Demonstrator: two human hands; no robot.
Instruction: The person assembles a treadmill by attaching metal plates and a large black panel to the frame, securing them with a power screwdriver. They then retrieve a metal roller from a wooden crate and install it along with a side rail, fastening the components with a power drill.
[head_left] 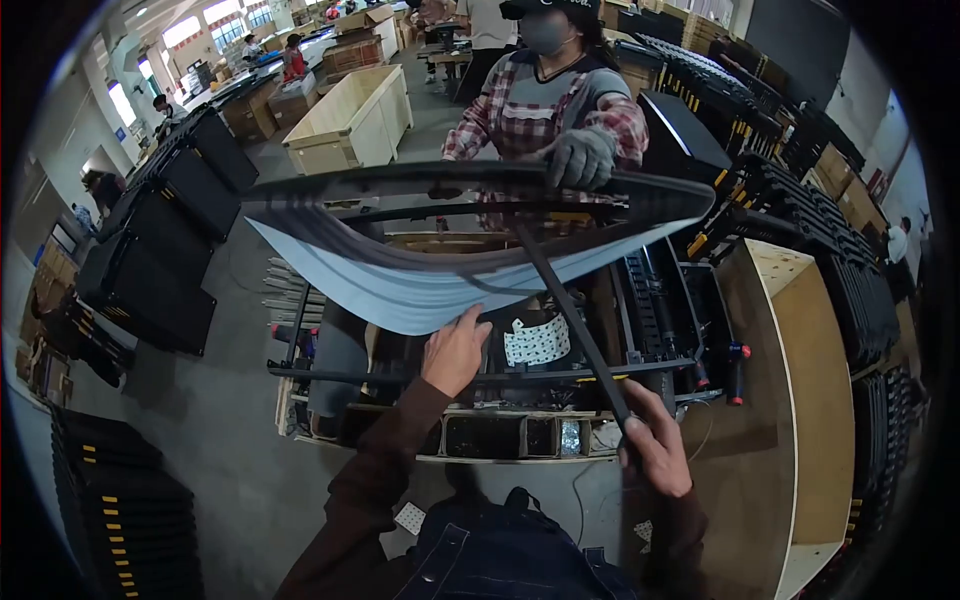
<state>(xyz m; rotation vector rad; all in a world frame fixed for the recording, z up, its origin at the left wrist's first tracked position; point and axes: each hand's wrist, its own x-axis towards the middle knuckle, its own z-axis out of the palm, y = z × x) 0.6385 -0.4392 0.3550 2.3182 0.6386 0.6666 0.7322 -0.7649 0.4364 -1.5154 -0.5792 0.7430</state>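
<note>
Across the bench, a sagging sheet (400, 292), pale blue below and dark above, hangs from a black frame (400, 180). My left hand (455, 352) reaches up to the sheet's lower edge, its fingers stretched out against it. A long black bar (570, 305) slants down from under the frame toward me. Around the bar's near end, my right hand (655, 440) is closed. Opposite me, a co-worker's grey-gloved hand (580, 160) grips the top of the frame. Below the sheet lies a white patterned piece (537, 342).
The bench (500, 458) has small parts bins along its near edge. Red-and-black power drivers (738, 372) hang at its right. A plywood crate (815, 400) stands on the right, a wooden crate (355, 120) behind. Stacked black panels (125, 510) line the left.
</note>
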